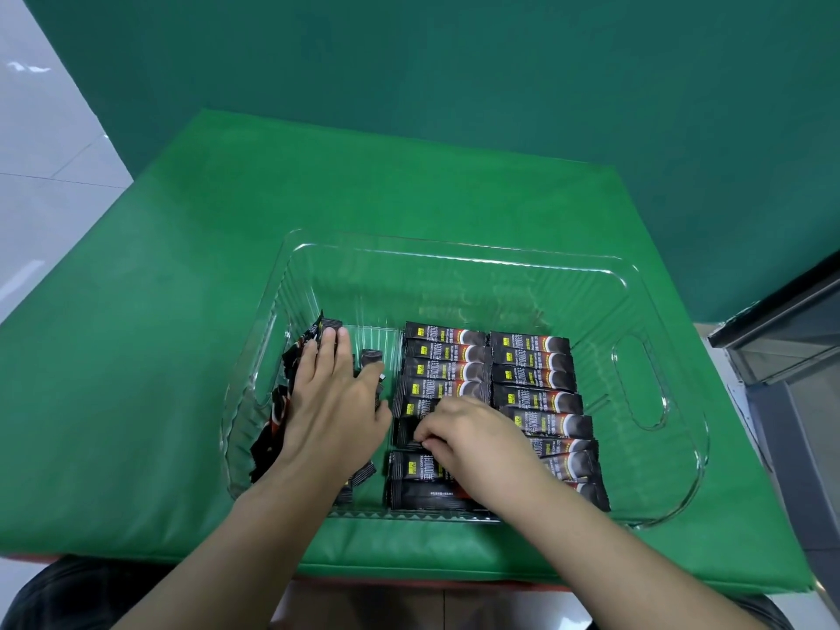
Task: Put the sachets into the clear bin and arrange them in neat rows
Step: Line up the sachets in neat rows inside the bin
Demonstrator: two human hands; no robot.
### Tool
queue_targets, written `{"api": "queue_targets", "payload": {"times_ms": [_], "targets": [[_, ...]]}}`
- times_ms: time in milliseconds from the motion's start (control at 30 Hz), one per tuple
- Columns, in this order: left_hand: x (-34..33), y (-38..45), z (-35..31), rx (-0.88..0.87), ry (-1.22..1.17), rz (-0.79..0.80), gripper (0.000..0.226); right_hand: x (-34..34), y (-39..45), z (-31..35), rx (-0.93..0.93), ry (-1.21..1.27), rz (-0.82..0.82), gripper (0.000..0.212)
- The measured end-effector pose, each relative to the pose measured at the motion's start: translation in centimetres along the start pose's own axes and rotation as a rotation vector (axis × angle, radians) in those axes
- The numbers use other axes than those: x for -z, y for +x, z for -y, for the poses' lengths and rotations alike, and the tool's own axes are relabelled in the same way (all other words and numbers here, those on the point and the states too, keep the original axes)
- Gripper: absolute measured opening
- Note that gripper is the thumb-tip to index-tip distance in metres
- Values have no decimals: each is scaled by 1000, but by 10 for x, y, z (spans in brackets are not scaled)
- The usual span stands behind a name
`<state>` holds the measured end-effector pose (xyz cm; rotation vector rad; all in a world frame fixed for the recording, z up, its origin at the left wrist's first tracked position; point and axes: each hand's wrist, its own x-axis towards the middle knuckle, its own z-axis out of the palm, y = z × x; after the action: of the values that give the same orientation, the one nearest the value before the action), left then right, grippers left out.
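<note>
Inside the clear ribbed plastic bin [636, 379], my right grip [459, 429] is pinching a dark coffee sachet [411, 431] into its row while my flat, released left grip [332, 393] is steadying the loose pile [272, 429], probably needing sorting next.

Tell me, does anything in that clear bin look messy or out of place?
Yes. The sachets at the left end of the clear bin form a loose pile, tilted and overlapping under the left hand. The two rows on the right lie flat and parallel, so the pile stands out.
</note>
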<state>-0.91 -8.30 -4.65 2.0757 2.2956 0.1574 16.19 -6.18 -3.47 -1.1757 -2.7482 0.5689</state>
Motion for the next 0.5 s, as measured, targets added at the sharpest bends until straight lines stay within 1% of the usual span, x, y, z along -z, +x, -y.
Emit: {"api": "queue_targets", "payload": {"times_ms": [133, 200, 367, 500], "targets": [[2, 0, -1, 5, 5, 17, 51, -1, 2, 0, 3, -2, 18, 19], [3, -1, -1, 13, 3, 21, 55, -1, 3, -1, -11, 27, 28, 18], [5, -1, -3, 59, -42, 21, 76, 10, 20, 3, -68, 136, -25, 21], [4, -4, -2, 61, -108, -15, 89, 14, 50, 8, -102, 176, 5, 24]]}}
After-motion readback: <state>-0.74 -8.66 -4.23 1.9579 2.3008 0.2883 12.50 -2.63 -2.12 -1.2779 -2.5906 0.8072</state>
